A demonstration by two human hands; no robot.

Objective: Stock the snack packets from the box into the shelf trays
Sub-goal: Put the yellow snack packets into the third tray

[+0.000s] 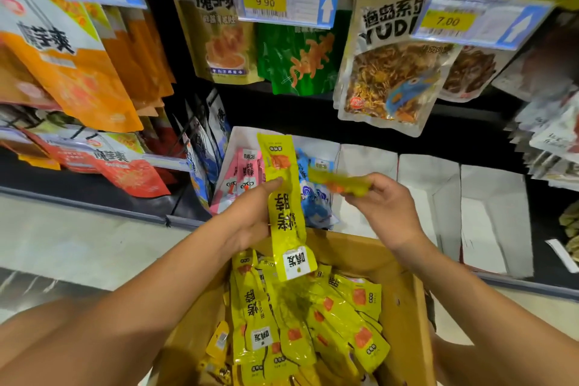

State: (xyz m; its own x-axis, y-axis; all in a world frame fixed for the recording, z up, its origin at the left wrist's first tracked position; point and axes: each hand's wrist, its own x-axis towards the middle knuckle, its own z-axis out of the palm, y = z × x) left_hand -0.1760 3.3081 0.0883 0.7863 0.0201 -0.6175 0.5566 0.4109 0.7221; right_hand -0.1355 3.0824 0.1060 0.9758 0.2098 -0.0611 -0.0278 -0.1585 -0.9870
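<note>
A brown cardboard box [404, 307] at the bottom centre is full of yellow snack packets [316, 320]. My left hand [250, 213] grips a long yellow packet [283, 197] upright above the box. My right hand [385, 207] pinches a second yellow packet [338, 182], blurred, level with the white shelf trays [369, 163]. One tray holds pink packets [244, 172] and blue packets [313, 194] just behind my hands. The trays to the right show only white cardboard.
Hanging bags fill the pegs above: orange ones [78, 66] at left, a green one [297, 59], a clear fish-snack bag [391, 72]. Price tags [288, 3] jut out overhead. Pale floor [62, 238] lies at left.
</note>
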